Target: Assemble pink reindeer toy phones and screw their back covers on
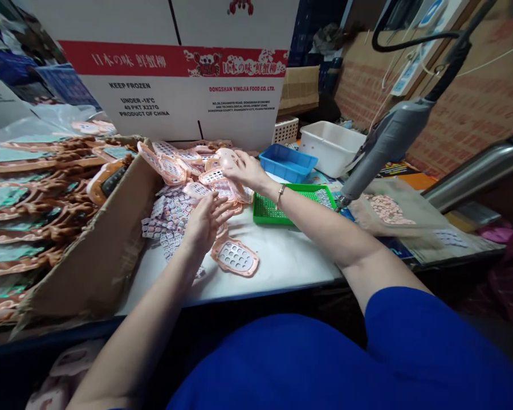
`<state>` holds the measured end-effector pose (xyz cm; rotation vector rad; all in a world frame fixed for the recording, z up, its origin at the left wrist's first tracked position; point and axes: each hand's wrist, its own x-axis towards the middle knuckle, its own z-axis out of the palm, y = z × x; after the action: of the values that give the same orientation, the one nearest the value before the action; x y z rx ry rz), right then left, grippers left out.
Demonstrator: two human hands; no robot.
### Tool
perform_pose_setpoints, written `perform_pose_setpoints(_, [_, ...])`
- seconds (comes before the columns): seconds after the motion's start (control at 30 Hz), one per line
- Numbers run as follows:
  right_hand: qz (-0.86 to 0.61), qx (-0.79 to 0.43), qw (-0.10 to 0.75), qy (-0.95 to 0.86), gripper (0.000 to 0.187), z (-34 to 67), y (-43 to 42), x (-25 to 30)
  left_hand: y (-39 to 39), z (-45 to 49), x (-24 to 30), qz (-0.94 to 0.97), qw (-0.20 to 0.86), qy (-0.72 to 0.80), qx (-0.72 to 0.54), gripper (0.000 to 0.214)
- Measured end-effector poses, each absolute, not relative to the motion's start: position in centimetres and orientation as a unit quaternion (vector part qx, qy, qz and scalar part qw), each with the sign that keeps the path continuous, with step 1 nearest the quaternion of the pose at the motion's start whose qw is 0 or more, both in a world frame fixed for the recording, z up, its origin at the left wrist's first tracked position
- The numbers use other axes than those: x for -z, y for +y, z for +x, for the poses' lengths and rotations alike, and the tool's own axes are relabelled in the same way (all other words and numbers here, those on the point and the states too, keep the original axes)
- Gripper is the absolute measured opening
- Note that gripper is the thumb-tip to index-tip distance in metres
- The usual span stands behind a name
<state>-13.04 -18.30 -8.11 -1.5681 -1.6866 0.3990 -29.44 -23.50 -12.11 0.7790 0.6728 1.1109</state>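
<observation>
My right hand (248,171) is closed on a pale pink plastic shell (226,158) above a heap of similar pink shells (171,169). My left hand (204,221) hovers, fingers spread and holding nothing, beside a pile of small printed key pieces (165,215). On the white tabletop, just right of that hand, lies a pink frame with a white, round-holed panel (236,256). Part of the heap is hidden behind both hands.
A cardboard box (81,245) of layered pink parts stands left. Right are a green tray (265,212) with small metal pieces, a blue bin (287,162), a white tub (331,145) and a hanging grey power screwdriver (380,142). A large white carton (175,97) stands behind.
</observation>
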Motion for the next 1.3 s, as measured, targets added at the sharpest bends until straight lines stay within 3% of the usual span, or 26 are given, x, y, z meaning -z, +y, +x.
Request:
perform_pose_setpoints(0.13, [-0.543, -0.223, 0.36, -0.725, 0.077, -16.2, -22.9, 7.9, -25.4, -29.4, 10.8, 0.203, 0.823, 0.228, -0.478, 0.058])
perform_pose_setpoints(0.23, [-0.566, -0.22, 0.321, -0.727, 0.086, -17.6, -25.9, 9.1, -27.3, -29.1, 10.4, 0.135, 0.836, 0.209, -0.489, 0.067])
perform_pose_setpoints(0.43, [-0.57, -0.19, 0.328, -0.73, 0.083, -16.8, -28.4, 11.1, -29.9, -28.7, 11.5, 0.106, 0.819, 0.188, -0.532, 0.072])
perform_pose_setpoints(0.87, [-0.519, -0.013, 0.246, -0.819, 0.087, -16.3, -30.8, 12.2, -31.5, -27.8, 12.4, 0.105, 0.767, 0.206, -0.599, 0.062])
perform_pose_setpoints(0.97, [-0.497, -0.007, 0.263, -0.827, 0.086, -16.2, -31.0, 12.6, -31.9, -27.8, 13.2, 0.141, 0.756, 0.197, -0.607, 0.062])
perform_pose_setpoints(1.1, [-0.431, -0.007, 0.331, -0.839, 0.086, -16.2, -31.5, 13.4, -32.7, -28.1, 14.7, 0.232, 0.73, 0.17, -0.62, 0.08])
perform_pose_setpoints(1.23, [-0.366, 0.002, 0.406, -0.837, 0.088, -16.4, -32.3, 14.1, -33.5, -28.6, 15.5, 0.281, 0.692, 0.19, -0.636, 0.064])
perform_pose_setpoints(1.3, [-0.357, -0.014, 0.425, -0.831, 0.09, -16.5, -32.5, 14.2, -33.9, -28.8, 15.4, 0.268, 0.702, 0.198, -0.63, 0.067])
